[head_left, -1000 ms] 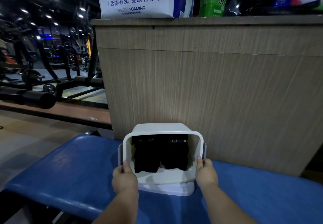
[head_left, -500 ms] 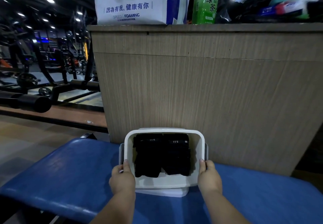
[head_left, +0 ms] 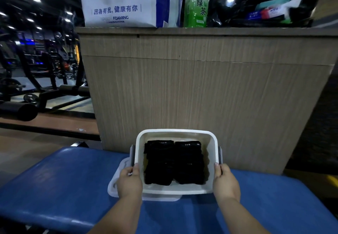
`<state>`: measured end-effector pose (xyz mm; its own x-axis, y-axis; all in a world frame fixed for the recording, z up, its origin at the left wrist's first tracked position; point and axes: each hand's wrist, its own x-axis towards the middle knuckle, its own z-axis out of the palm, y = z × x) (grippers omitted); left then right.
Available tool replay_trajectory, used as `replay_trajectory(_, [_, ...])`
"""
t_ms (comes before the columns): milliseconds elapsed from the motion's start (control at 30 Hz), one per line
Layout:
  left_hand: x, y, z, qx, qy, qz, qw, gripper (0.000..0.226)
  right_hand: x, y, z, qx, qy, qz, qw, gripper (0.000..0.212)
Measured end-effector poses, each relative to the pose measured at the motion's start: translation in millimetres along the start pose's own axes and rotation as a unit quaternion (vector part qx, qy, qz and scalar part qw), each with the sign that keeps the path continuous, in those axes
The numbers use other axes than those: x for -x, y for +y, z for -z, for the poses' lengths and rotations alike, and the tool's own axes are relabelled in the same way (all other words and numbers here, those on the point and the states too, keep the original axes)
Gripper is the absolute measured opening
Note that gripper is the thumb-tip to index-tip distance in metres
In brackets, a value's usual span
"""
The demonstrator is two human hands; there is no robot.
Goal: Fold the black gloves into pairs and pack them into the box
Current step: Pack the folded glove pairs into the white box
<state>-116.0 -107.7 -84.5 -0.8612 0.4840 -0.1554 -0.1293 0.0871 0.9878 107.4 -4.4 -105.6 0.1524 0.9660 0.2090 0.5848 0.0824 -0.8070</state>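
Black fabric gloves (head_left: 174, 162), two folded stacks side by side (white lettering at the far ends), lie inside the white rectangular plastic box (head_left: 176, 190). The left hand (head_left: 129, 183) and right hand (head_left: 225, 184) grip its near corners, thumbs along the rim. Beneath it is a translucent lid (head_left: 114, 184) on the blue padded bench (head_left: 64, 179).

Black gloves (head_left: 173, 162): two dark stacks in the box (head_left: 176, 190); folds and count indistinguishable, label print too small to read.
Lid (head_left: 117, 180): mostly hidden beneath the box.
Right hand (head_left: 225, 184): fingers beyond the thumb out of sight.
Both forearms: cut off by the bottom edge.
White bag (head_left: 124, 1), green bottle (head_left: 196, 5): tops cropped.
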Motion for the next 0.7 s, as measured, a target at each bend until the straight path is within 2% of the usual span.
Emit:
replay_trajectory(300, [23, 6, -31, -0.002, -0.061, -0.018, 0.998, 0.013, -9, 28, 39, 0.027, 0.053, -0.015, 0.998, 0.042])
replay_trajectory(700, [55, 6, -80, 0.020, -0.124, 0.001, 0.992, 0.017, -27, 55, 94, 0.051, 0.088, -0.052, 0.993, 0.042])
